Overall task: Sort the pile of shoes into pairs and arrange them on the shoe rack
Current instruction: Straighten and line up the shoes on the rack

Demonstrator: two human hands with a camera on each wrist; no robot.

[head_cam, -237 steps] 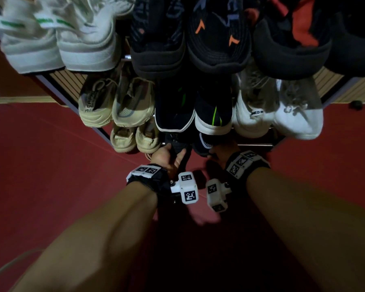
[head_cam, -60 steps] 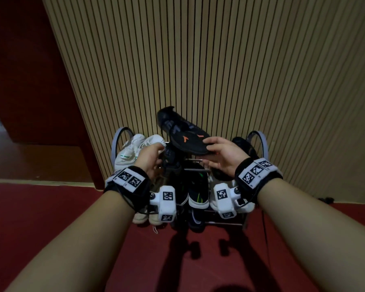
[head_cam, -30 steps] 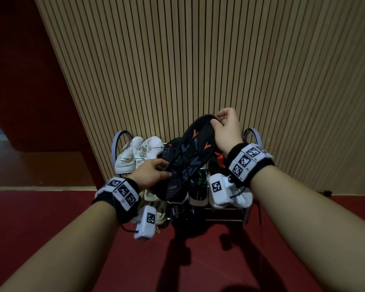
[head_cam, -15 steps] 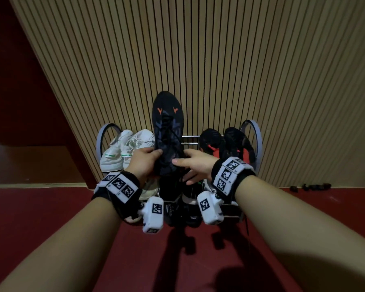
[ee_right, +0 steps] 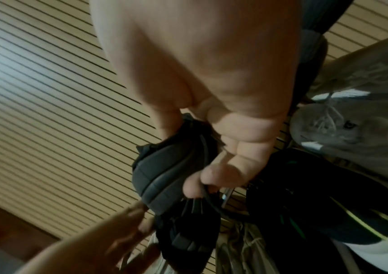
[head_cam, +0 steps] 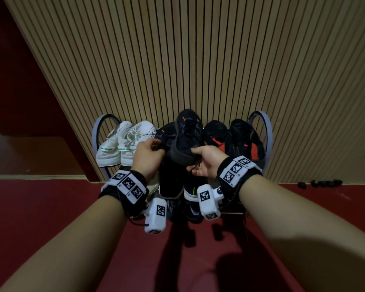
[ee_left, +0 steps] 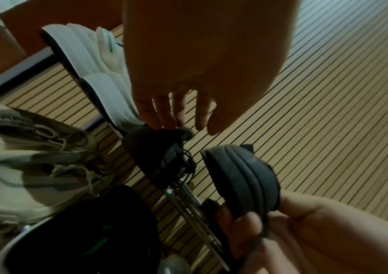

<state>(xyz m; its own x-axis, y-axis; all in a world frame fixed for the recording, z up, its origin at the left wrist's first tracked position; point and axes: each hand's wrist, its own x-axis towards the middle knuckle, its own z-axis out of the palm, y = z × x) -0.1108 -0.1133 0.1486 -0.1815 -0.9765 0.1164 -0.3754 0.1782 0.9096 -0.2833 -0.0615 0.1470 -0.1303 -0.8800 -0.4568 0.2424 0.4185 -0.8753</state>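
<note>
On the rack's [head_cam: 268, 131] top shelf, a black shoe with orange marks [head_cam: 188, 140] lies toe towards the slatted wall. My right hand [head_cam: 202, 163] grips its heel [ee_right: 164, 172], thumb on one side, fingers curled underneath with a lace. Its mate [head_cam: 167, 135] lies just to the left. My left hand [head_cam: 150, 152] rests several fingertips [ee_left: 164, 118] on that mate's heel collar [ee_left: 155, 152], thumb apart from it. The shoe held by my right hand also shows in the left wrist view [ee_left: 242, 179].
A white pair with green stripes [head_cam: 122, 144] sits left on the top shelf, a black and red pair [head_cam: 234, 138] right. Lower shelves hold beige shoes [ee_left: 28, 178], black shoes with green stripes [ee_right: 329, 204] and white ones [ee_right: 352, 133]. Small dark bits [head_cam: 320, 183] lie on the red floor.
The black shoe, held toe-up by both hands half a second ago, has come down beside its mate. My left hand has left it for the mate's heel; my right hand now grips its heel.
</note>
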